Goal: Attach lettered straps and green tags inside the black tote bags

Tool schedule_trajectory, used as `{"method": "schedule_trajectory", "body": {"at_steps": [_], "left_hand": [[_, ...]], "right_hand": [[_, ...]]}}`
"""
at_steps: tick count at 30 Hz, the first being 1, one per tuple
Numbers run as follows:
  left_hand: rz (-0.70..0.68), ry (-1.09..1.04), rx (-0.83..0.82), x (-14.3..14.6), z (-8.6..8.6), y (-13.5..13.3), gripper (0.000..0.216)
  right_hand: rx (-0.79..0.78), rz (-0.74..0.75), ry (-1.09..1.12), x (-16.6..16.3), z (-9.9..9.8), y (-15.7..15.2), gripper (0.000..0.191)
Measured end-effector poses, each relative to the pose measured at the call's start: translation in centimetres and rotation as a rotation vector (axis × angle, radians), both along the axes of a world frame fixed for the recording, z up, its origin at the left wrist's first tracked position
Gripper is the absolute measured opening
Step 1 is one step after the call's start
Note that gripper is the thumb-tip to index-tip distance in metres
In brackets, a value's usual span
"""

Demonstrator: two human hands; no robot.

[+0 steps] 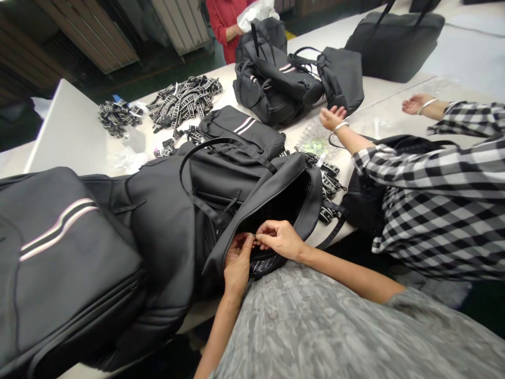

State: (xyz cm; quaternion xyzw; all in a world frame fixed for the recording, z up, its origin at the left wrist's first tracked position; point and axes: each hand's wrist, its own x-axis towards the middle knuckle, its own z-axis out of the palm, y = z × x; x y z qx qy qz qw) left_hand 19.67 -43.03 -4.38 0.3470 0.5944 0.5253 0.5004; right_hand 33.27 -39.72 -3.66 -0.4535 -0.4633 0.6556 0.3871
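A black duffel bag [221, 184] lies on the white table [74, 131] in front of me, its top open and facing me. My left hand [236, 260] grips the near edge of the bag's opening, fingers closed on the fabric. Close beside it, my right hand [278, 238] pinches a small metal zipper pull [253, 235] at that same edge. The two hands nearly touch. A black carry handle [205, 152] arches over the bag.
Another black bag with pale stripes [59, 247] lies at my left. More black bags [276, 73] and piles of black-and-white straps [181, 100] sit further back. A person in a checked shirt [434, 195] reaches across the table at right. Someone in red [223, 21] stands beyond.
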Motion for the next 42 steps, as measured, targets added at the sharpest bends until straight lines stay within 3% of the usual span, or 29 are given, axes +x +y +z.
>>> {"method": "schedule_trajectory", "body": {"at_steps": [10,12,17,20,23,29,36,39,42], "left_hand": [[-0.091,0.088,-0.030,-0.4,-0.1,-0.2,0.026],[-0.150,0.183,-0.025,-0.9,0.0,-0.3,0.024],[-0.368,0.421,-0.003,-2.1,0.5,-0.6,0.019],[-0.457,0.398,-0.050,-2.5,0.5,-0.3,0.019],[-0.452,0.314,-0.107,-2.6,0.2,0.2,0.021],[-0.442,0.270,-0.121,-2.9,-0.1,0.6,0.026],[-0.577,0.641,0.248,-2.9,0.1,-0.5,0.018],[-0.627,0.750,0.312,-2.3,-0.2,-0.9,0.023],[-0.556,0.709,0.226,-1.9,-0.6,-0.9,0.022]], "right_hand": [[0.068,0.037,-0.059,0.2,0.1,-0.1,0.015],[0.212,0.055,-0.220,0.4,-0.3,-0.4,0.011],[0.790,0.173,-0.748,1.4,-1.2,-1.1,0.011],[0.961,0.323,-0.864,1.9,-1.4,-1.0,0.014],[1.034,0.378,-0.929,2.1,-1.2,-0.6,0.015],[0.978,0.352,-0.923,1.8,-1.2,-0.3,0.013],[0.777,0.403,-0.783,2.0,-1.5,-0.1,0.011],[0.618,0.421,-0.689,2.1,-1.6,0.2,0.012],[0.294,0.371,-0.408,2.0,-1.8,0.8,0.010]]}}
